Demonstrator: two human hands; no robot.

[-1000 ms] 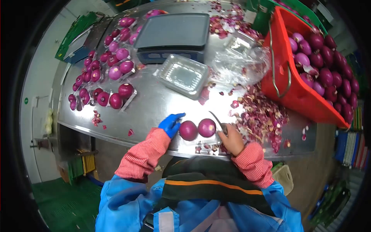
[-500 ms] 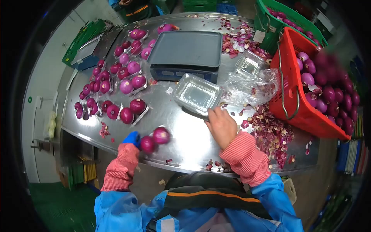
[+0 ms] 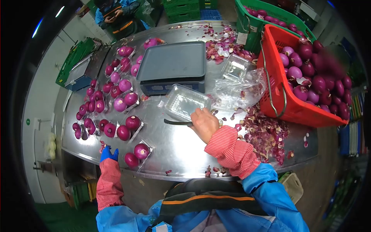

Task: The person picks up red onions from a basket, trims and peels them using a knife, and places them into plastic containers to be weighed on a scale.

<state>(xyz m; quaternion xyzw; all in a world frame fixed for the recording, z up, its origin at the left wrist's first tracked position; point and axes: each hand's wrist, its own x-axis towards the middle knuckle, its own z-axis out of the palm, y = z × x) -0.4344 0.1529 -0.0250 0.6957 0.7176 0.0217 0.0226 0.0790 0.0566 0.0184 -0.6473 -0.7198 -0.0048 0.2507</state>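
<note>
My right hand (image 3: 205, 124), bare, is closed round the handle of a knife (image 3: 177, 123). Its slim, dark, curved blade points left over the steel table, just in front of a clear plastic tray (image 3: 186, 102). My left hand (image 3: 109, 154), in a blue glove, is at the table's front edge with thumb and fingers apart and holds nothing. To its right, two peeled red onions (image 3: 142, 151) sit in a clear tray. More trays of red onions (image 3: 123, 132) stand beyond that hand.
A grey weighing scale (image 3: 172, 63) stands mid-table. Right of it lie crumpled clear plastic (image 3: 241, 91), another clear tray (image 3: 235, 67) and onion skins (image 3: 266, 133). A red crate (image 3: 278, 92) and a green crate (image 3: 247, 29) hold red onions. Another person (image 3: 116, 17) stands across the table.
My left hand has let go of the two-onion tray and moved left. My right hand has come away from the empty tray's edge, and the knife now shows clearly in it. The view has shifted slightly.
</note>
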